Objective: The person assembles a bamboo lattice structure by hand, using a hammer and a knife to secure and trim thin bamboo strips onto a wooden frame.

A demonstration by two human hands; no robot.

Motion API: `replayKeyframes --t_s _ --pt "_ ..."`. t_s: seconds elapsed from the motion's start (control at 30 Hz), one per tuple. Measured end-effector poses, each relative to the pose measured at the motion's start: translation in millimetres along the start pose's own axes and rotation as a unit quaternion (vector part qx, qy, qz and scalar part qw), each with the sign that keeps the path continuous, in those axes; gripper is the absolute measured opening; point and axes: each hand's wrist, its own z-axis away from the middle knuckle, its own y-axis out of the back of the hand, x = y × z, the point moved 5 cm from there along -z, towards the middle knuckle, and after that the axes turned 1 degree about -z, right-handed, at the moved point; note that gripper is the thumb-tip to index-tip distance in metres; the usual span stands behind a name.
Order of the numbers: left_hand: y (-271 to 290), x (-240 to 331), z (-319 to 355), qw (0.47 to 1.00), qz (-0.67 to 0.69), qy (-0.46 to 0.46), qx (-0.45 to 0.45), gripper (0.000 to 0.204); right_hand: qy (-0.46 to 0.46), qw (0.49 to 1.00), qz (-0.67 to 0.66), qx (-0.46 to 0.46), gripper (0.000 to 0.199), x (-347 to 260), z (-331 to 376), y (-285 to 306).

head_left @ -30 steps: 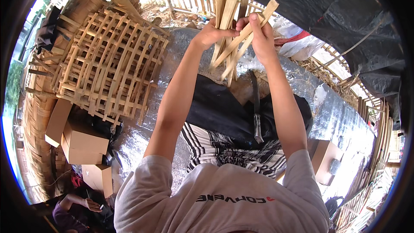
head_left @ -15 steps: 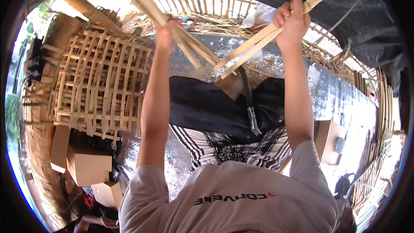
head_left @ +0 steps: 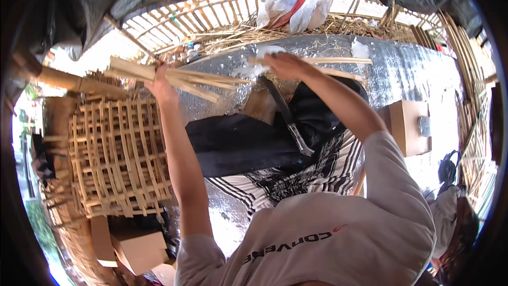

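Note:
My left hand (head_left: 163, 83) is closed round a bundle of split bamboo strips (head_left: 129, 69), whose free ends fan out to the right. My right hand (head_left: 286, 66) grips a couple of pale bamboo strips (head_left: 338, 61) that reach off to the right, with a short end showing past the fingers on the left. Below the right hand, a long-bladed knife (head_left: 278, 100) lies slantwise, its handle toward me on the black cloth (head_left: 233, 145) over my lap. Part of a wooden block (head_left: 259, 107) shows beside the blade.
Stacked bamboo lattice panels (head_left: 119, 153) stand at my left, above an open cardboard box (head_left: 140, 249). Another cardboard box (head_left: 410, 127) sits at the right. Loose bamboo scraps (head_left: 227, 39) and a white and red sack (head_left: 296, 10) lie along the slatted fence at the back.
My left hand has moved left and lower, and its bundle now lies flatter. My right hand has swung left and down, turning its strips to point right. The view has shifted too.

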Motion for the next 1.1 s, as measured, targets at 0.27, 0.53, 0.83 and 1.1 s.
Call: replayKeyframes --t_s 0.27,0.53,0.83,1.1 --pt "35 -27 -15 0.998 -0.025 -0.053 -0.03 0.02 -0.081 0.996 0.046 0.0 0.059 88 45 -136" --pt "10 21 -7 0.996 0.07 -0.036 0.042 0.014 -0.138 0.979 -0.005 0.149 0.074 59 62 -70" --pt "-48 84 28 0.987 0.14 0.07 0.045 0.016 0.149 0.917 -0.139 0.343 0.093 -114 39 90" --pt "-103 54 70 0.934 0.279 0.217 -0.04 0.026 0.014 0.984 -0.118 0.135 0.055 -81 76 112"
